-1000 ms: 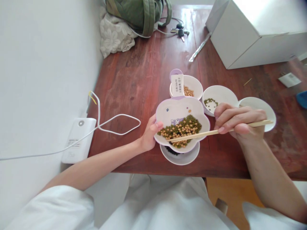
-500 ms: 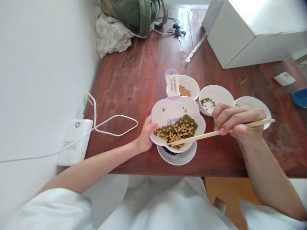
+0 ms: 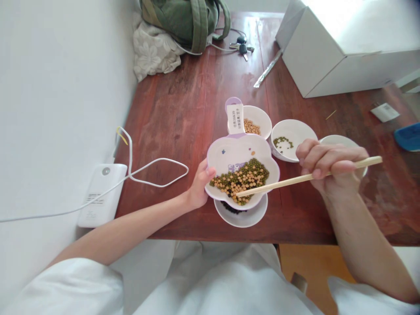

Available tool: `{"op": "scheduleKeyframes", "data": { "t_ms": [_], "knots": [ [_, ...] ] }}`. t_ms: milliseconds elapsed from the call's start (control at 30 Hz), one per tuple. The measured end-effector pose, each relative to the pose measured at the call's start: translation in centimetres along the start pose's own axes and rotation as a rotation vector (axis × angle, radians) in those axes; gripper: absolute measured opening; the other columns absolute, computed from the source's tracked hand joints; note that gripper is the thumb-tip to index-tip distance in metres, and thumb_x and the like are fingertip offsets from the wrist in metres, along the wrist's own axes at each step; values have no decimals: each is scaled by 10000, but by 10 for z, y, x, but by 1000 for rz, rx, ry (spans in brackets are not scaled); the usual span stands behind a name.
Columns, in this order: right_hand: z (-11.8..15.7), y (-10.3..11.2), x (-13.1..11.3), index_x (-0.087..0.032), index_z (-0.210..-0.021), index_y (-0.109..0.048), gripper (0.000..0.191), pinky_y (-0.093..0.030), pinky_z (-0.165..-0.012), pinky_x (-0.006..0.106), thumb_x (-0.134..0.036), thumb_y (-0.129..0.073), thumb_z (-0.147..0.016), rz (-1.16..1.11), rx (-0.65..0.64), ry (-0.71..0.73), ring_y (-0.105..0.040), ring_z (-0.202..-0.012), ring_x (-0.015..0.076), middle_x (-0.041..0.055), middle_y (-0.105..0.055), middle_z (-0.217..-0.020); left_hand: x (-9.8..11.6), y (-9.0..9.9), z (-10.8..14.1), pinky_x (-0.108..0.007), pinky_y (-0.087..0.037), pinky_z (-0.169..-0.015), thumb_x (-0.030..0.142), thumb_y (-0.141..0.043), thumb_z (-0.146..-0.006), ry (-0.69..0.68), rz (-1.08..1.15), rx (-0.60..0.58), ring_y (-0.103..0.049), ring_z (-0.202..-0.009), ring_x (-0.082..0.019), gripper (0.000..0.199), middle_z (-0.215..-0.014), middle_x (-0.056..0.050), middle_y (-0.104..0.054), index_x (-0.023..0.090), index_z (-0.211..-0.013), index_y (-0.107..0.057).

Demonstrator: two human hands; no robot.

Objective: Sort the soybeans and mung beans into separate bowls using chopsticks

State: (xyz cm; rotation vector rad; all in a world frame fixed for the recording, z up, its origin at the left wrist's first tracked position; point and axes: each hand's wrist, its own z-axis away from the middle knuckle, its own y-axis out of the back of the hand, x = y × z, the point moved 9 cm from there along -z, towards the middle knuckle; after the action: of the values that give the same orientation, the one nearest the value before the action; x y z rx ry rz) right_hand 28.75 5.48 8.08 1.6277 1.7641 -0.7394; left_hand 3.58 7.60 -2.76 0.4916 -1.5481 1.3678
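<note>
My left hand [image 3: 199, 186] grips the left edge of a white and purple flower-shaped bowl [image 3: 238, 151], thumb over the rim. It is tilted toward me, and mixed beans [image 3: 247, 178], tan, green and some black, lie along its near side. A pair of chopsticks [image 3: 292, 180] is held in my right hand [image 3: 333, 164], fingers closed round it; the tips reach the beans. Under the tilted bowl stands a white bowl [image 3: 241, 220] with black beans, partly hidden. Beyond are a bowl of tan beans [image 3: 262, 120], a bowl with some green beans [image 3: 297, 131], and another bowl [image 3: 339, 141] mostly behind my right hand.
A white power bank [image 3: 102, 197] with a cable [image 3: 160, 159] lies by the wall at left. At the back are a green bag [image 3: 177, 24], keys [image 3: 243, 47] and a large white box [image 3: 318, 52]. A blue object [image 3: 408, 136] sits at the right edge.
My right hand has moved slightly right, drawing the chopstick tips a little right through the beans. My left hand and the tilted bowl have stayed nearly in place.
</note>
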Motion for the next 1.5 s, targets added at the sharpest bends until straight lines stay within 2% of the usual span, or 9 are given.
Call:
{"op": "scheduleKeyframes", "data": {
  "t_ms": [233,367,600,800,1100,1267,1500],
  "knots": [
    [6,-9,-1,-272,-736,-862,308,-473,-567,456,-479,-851,-964,63,-70,-22,-619,-478,219,19,-727,-571,2,2,0,-539,-606,-1130,654,-803,-812,-16,-6,22,-745,-1311,-423,591,-1077,-105,-860,196,-1185,-794],
    [7,-7,-2,-308,-789,-884,269,-522,-574,473,-492,-829,-978,107,-80,-10,-619,-480,221,3,-724,-576,1,3,0,-543,-623,-1100,649,-792,-817,13,-17,38,-743,-1322,-431,551,-1049,-105,-856,230,-1174,-803],
    [4,-8,-7,-319,-774,-884,280,-523,-568,487,-517,-837,-966,149,-83,-21,-627,-484,237,10,-729,-574,-2,4,0,-536,-628,-1103,645,-806,-805,20,20,46,-723,-1362,-444,498,-1093,-106,-854,230,-1080,-796],
    [1,-11,-15,-335,-789,-889,249,-537,-570,463,-498,-840,-970,180,-98,17,-633,-481,222,-3,-733,-572,-1,5,0,-566,-609,-1132,643,-820,-771,42,22,98,-690,-1395,-469,524,-1058,-106,-851,225,-1084,-767],
    [3,-14,-12,-324,-780,-879,318,-531,-557,456,-562,-809,-979,191,-130,13,-654,-514,226,14,-730,-576,0,-1,0,-563,-575,-1185,641,-825,-770,88,29,68,-652,-1451,-456,521,-1044,-97,-834,223,-1067,-735],
    [6,-11,-7,-316,-703,-840,398,-493,-533,448,-595,-793,-982,171,-109,18,-650,-511,226,5,-713,-545,2,-2,0,-585,-567,-1196,655,-832,-765,82,24,64,-653,-1447,-472,525,-1004,-104,-835,219,-1044,-741],
    [6,-12,-5,-306,-710,-853,382,-507,-563,443,-570,-804,-981,114,-93,-7,-632,-491,214,14,-725,-559,1,-2,-2,-561,-584,-1180,644,-847,-758,67,25,49,-659,-1451,-459,527,-1035,-103,-838,223,-1064,-762]
  ]
}}
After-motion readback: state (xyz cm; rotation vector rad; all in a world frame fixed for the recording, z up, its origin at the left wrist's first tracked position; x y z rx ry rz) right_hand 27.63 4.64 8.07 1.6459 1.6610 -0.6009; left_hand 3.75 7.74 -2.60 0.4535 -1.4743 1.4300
